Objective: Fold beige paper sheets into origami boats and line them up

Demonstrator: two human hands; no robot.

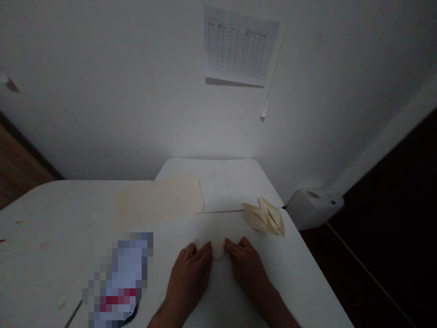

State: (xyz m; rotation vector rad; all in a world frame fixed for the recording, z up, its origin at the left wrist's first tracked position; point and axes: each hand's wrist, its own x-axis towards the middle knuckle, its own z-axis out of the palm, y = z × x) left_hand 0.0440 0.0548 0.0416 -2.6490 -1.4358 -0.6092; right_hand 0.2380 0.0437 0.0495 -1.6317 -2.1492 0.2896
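A small cream piece of folded paper (218,251), with a pointed lower edge, lies on the white table between my two hands. My left hand (189,279) holds its left end, the fingertips pressed together on it. At the right end, the fingers of my right hand (247,268) are closed on the paper in the same way. Both thumbs are mostly hidden. Just beyond my right hand stands a folded cream paper shape (264,218) with several pointed flaps.
Flat cream sheets (160,200) lie at the back left of the white tables (218,180). A pixelated item (124,273) is left of my left hand. A white plastic canister (314,207) stands off the right edge. A printed chart (239,48) hangs on the wall.
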